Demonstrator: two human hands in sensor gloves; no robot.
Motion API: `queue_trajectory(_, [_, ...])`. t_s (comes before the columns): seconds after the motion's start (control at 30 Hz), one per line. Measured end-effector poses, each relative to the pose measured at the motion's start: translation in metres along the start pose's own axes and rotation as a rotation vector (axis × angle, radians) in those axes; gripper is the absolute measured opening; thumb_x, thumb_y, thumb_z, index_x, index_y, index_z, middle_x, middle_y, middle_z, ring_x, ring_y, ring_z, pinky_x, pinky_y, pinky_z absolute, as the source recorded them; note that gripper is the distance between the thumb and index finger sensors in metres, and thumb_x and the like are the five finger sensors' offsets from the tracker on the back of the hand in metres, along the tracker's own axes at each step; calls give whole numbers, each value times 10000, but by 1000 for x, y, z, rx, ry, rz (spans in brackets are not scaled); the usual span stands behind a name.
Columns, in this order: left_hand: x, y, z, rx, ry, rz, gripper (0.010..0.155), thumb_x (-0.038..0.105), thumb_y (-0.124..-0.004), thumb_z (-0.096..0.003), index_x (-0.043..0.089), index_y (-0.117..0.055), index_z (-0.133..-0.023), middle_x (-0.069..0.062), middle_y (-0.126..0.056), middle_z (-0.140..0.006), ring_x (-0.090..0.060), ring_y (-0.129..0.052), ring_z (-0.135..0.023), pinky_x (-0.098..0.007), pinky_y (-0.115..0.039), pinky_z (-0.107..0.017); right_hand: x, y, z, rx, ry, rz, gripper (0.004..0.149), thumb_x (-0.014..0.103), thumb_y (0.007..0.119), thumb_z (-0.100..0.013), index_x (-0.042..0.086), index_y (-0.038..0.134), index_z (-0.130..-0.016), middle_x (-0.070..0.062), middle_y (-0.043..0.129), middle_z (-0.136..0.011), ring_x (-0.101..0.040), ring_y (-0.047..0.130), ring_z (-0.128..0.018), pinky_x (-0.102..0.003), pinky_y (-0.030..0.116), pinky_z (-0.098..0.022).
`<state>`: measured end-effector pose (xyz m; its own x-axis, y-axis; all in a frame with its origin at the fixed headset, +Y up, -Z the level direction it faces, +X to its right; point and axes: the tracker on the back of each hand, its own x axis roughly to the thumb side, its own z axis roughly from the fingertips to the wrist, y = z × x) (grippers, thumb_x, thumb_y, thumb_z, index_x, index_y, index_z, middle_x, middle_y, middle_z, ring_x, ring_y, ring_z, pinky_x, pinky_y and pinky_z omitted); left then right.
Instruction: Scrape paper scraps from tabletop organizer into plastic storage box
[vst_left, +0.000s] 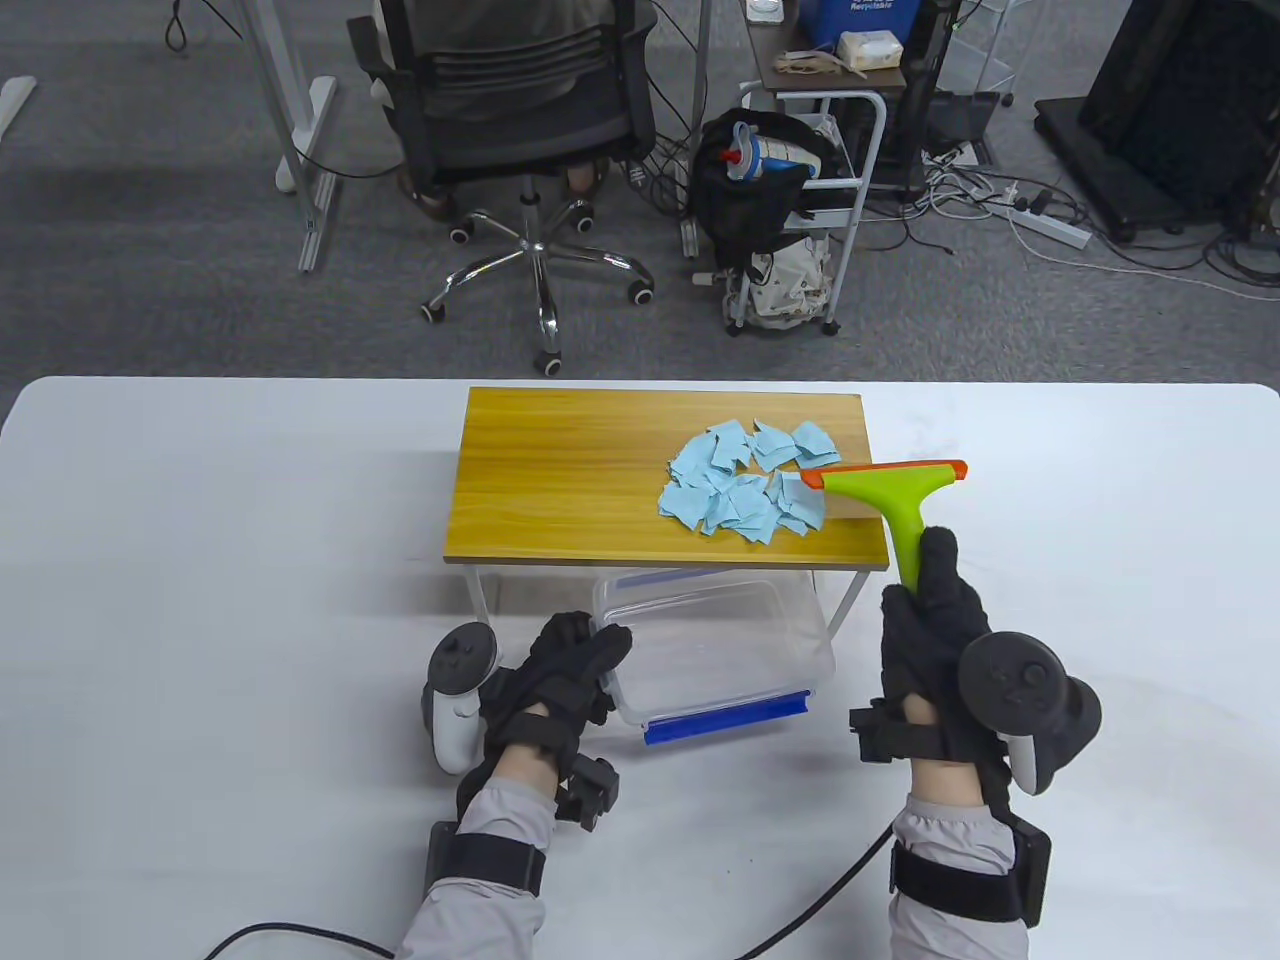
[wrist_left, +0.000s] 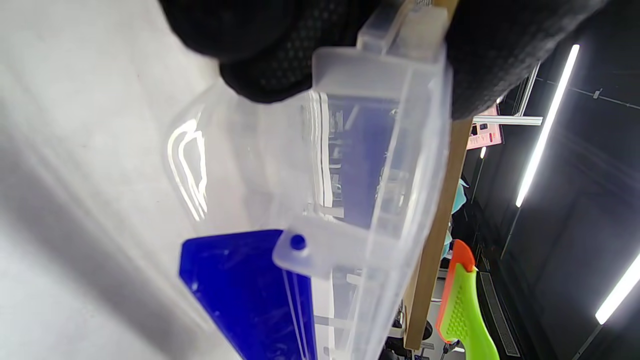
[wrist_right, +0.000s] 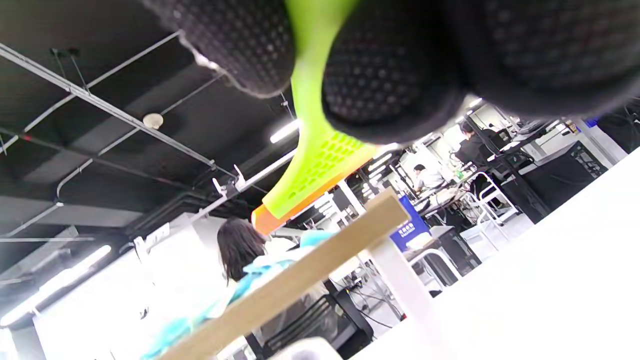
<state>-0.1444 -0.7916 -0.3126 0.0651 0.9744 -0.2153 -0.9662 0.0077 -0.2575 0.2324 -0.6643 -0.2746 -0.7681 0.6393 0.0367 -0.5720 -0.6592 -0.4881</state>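
On one organizer (vst_left: 560, 470): one scrap pile (vst_left: 748, 480), one scraper (vst_left: 890, 495).

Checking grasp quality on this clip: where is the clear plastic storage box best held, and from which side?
By its near-left corner rim, coming from the person's side, as the left hand does. The plastic storage box sits partly under the wooden organizer, so its far side is covered; the near rim and blue latch stick out.

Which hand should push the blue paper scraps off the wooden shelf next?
Right. The right hand grips the green scraper beside the scraps; the left hand holds the plastic box.
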Motion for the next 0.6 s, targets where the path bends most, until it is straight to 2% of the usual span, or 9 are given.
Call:
queue_trajectory(0.27, [0,-5,1,-4,-13,-13,728,561,-803,-580,124,-383,-983,-33,-714,-727,-191,-859,-511,-268,-803,-358,11,3,1,97,-2,95,584,275,841,-487,117,640,-1012,-332,838,-755,-302,1011,-282,-449,896,-185])
queue_trajectory(0.6, [-1,-1,2,6,-18,18,726,559,-801,-581,123,-382,-984,-35,-714,-729,-193,-859,-513,-270,-803,-359,26,-20,2,200,32,67,579,260,859,-472,104,676,-998,-348,855,-735,-324,1013,-268,-468,895,-174])
